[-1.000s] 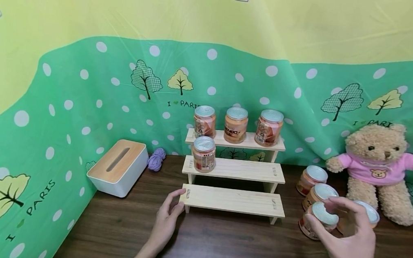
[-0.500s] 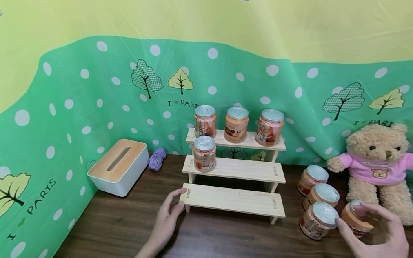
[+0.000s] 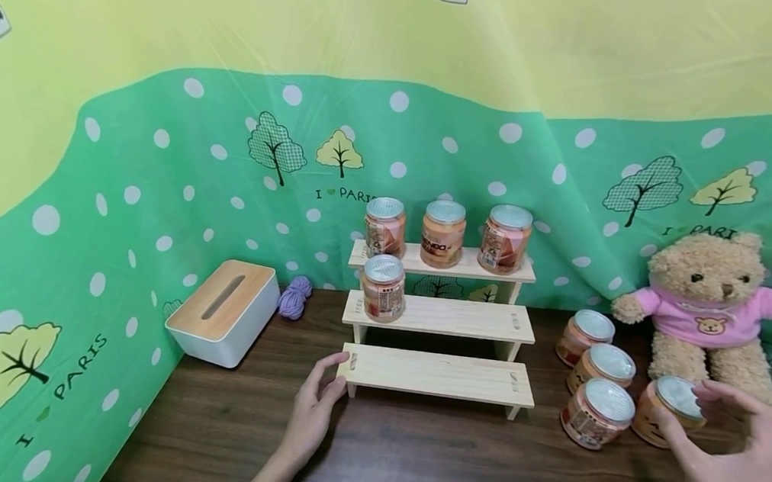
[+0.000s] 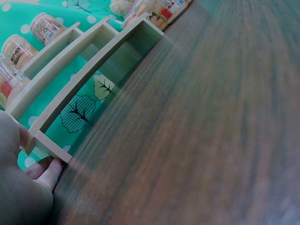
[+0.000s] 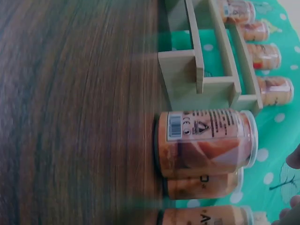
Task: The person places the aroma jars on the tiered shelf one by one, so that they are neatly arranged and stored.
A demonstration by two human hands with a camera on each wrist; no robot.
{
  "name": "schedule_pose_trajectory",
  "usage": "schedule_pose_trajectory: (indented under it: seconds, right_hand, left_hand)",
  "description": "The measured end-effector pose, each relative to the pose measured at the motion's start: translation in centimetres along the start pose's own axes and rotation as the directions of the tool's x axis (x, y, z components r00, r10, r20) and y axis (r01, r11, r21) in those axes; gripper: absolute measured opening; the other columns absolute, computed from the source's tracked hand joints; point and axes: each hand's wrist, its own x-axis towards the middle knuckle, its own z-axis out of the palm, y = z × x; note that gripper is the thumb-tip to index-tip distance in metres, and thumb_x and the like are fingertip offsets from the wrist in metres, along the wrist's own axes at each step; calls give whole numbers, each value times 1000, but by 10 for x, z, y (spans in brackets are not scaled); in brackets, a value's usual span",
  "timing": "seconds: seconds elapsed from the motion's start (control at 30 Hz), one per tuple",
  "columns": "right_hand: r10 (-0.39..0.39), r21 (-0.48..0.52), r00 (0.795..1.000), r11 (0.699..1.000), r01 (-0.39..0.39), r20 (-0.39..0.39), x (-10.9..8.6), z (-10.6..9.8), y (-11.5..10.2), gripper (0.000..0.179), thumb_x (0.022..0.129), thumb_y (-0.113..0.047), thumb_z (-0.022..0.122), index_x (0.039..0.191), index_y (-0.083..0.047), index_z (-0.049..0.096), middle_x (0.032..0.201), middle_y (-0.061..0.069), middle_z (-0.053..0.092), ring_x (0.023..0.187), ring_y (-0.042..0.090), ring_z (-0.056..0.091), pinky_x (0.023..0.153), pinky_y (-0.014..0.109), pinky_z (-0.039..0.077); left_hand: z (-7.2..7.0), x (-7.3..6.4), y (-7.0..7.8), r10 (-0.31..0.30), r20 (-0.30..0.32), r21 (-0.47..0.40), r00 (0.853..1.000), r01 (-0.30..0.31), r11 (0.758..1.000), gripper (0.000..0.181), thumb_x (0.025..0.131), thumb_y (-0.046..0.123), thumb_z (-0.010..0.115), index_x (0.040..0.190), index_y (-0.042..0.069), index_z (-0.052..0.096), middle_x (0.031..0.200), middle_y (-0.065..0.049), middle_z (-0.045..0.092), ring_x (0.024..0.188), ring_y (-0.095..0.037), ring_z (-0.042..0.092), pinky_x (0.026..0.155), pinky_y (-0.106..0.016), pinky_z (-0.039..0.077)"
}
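Note:
My left hand (image 3: 313, 403) grips the left end of a pale wooden three-step display stand (image 3: 436, 372), thumb by the front leg. Three silver-lidded jars, one of them the middle jar (image 3: 442, 238), stand on its top step, and another jar (image 3: 383, 294) is at the left of the middle step. At the right, my right hand (image 3: 735, 455) holds its thumb and fingers spread beside the lid of a jar (image 3: 653, 421). In the right wrist view only fingertips (image 5: 294, 160) show, apart from the barcoded jar (image 5: 206, 145).
Left of that jar stand three more: a front jar (image 3: 594, 420), a middle jar (image 3: 603, 363) and a back jar (image 3: 584, 339). A teddy bear (image 3: 711, 300) sits behind them. At the left are a tissue box (image 3: 221, 318) and purple yarn (image 3: 294, 298). A printed cloth hangs behind.
My right hand has moved right, from over the front jar to the right side of the rightmost jar, uncovering more of its lid. The left hand stays on the stand.

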Motion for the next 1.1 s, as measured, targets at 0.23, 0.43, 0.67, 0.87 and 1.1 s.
schedule_pose_trajectory:
  seconds: [0.23, 0.43, 0.67, 0.87, 1.1]
  right_hand:
    - [79, -80, 997, 994, -80, -7, 2, -1, 10, 69, 81, 5, 89, 141, -22, 68, 119, -38, 48, 109, -16, 44, 103, 12, 28]
    - [155, -126, 988, 980, -154, 4, 4, 0, 17, 73, 83, -1, 89, 138, -40, 60, 119, -41, 44, 111, -19, 39, 105, 13, 26]
    - [161, -136, 987, 978, -158, 10, 5, 1, 25, 73, 83, 0, 89, 139, -37, 61, 120, -42, 42, 112, -19, 37, 104, 12, 26]
    - [195, -166, 981, 967, -191, 9, 7, 2, 33, 67, 80, -1, 93, 139, -19, 68, 116, -41, 43, 108, -19, 39, 99, 10, 27]
    - [339, -209, 940, 922, -325, 31, 9, -1, 38, 60, 84, -10, 95, 135, -26, 67, 108, -35, 44, 95, -18, 43, 80, 3, 33]
  left_hand:
    - [0, 0, 0, -5, -1, -5, 1000, 5, 1000, 39, 116, 12, 59, 154, 6, 59, 163, -19, 53, 125, -22, 65, 104, -26, 54]
    - [0, 0, 0, -8, 2, -5, 1000, 8, 1000, 39, 116, 11, 57, 154, 6, 59, 164, -19, 52, 126, -23, 64, 105, -27, 54]
    - [0, 0, 0, -9, 5, -2, 1000, 9, 1000, 39, 116, 14, 58, 155, 6, 58, 165, -18, 52, 128, -24, 64, 104, -26, 54]
    - [0, 0, 1, -9, 8, -9, 1000, 9, 1000, 39, 116, 12, 57, 155, 6, 58, 165, -19, 51, 128, -24, 64, 104, -25, 54]
    - [0, 0, 1, -8, 6, -1, 1000, 9, 1000, 39, 116, 11, 58, 154, 5, 58, 164, -19, 52, 128, -24, 64, 103, -26, 54]
